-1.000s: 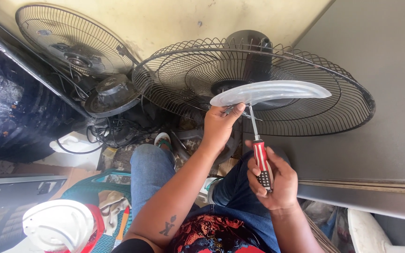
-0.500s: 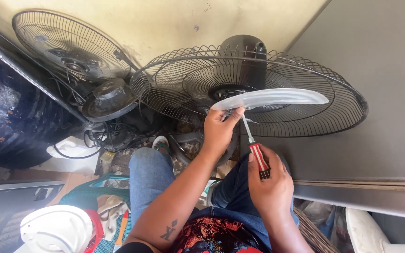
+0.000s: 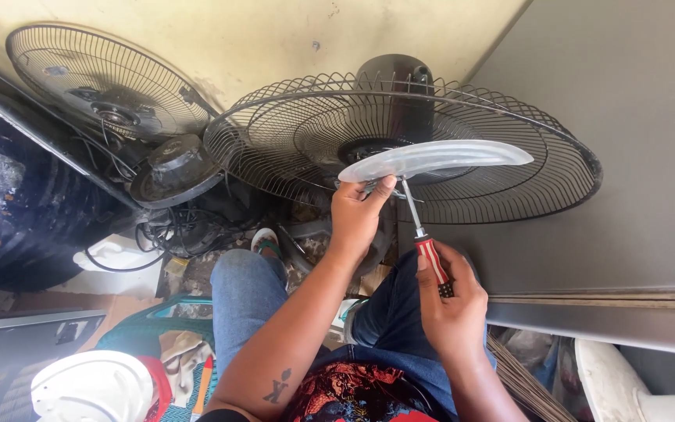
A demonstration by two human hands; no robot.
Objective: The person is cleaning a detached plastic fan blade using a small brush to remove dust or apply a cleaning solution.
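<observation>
Two hands busy: left hand (image 3: 359, 212) pinching translucent fan blade (image 3: 437, 159) at its 7 o'clock edge, right hand (image 3: 451, 301) clenched on red-handled screwdriver (image 3: 423, 238), tip under the blade. Behind, wire fan guard (image 3: 501, 187); grey panel (image 3: 626, 156) crowding at 3 o'clock; second fan (image 3: 103, 86) at 10 o'clock.

Screwdriver (image 3: 423, 234) tip hidden under translucent fan blade (image 3: 439, 159). Left hand (image 3: 359, 215) fingertips hidden behind blade edge. White fan part (image 3: 91, 388) cut off at bottom edge. Cable tangle (image 3: 167, 231) too dark to sort out.
</observation>
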